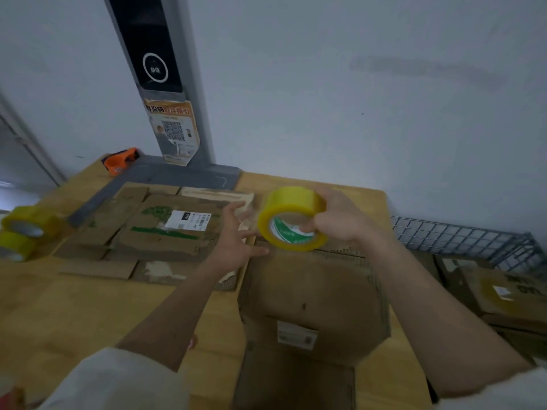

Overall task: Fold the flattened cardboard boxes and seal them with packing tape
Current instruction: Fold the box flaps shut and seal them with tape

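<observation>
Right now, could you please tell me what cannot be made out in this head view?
- Free end of the tape roll: blurred, not findable.
- Fingers of the right hand: partly hidden inside the roll's core.
- Label on the folded box: text too small and blurred.
- Box's near end: cut off by the bottom edge.
- Left hand: open, motion-blurred.

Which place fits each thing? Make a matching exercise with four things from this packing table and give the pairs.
Things:
1. tape roll
2. orange tape dispenser
3. flattened cardboard boxes
4. spare tape rolls

Places:
A. left edge of the table
B. lying flat in the middle of the table
C. held in the right hand
D. far left corner, by the wall

Pairs: 1-C, 2-D, 3-B, 4-A
</observation>
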